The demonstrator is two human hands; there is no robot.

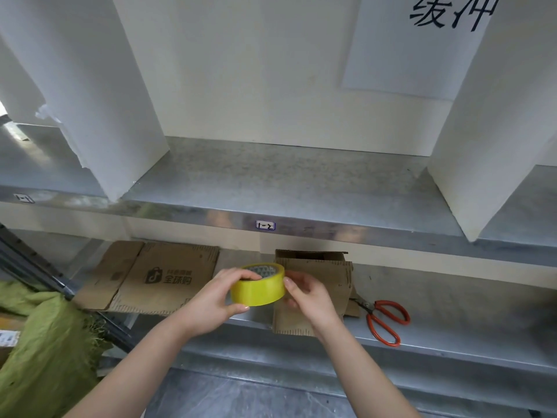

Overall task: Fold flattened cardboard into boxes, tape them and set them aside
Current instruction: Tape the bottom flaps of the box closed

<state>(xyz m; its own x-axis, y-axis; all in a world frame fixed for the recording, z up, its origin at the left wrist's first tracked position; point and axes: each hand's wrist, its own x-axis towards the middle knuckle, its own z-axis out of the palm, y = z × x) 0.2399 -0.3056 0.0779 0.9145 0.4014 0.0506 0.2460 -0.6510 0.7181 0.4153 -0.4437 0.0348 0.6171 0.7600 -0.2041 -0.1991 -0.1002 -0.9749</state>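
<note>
A yellow tape roll is held above the front of the lower metal shelf. My left hand grips the roll from the left, thumb on its top rim. My right hand touches the roll's right side with its fingertips. Behind my right hand stands a partly folded cardboard box, its flaps open. A flattened cardboard sheet with a printed logo lies on the shelf to the left.
Red-handled scissors lie on the shelf right of the box. A green woven sack sits at the lower left. The upper shelf holds white dividers, with a small label on its front edge.
</note>
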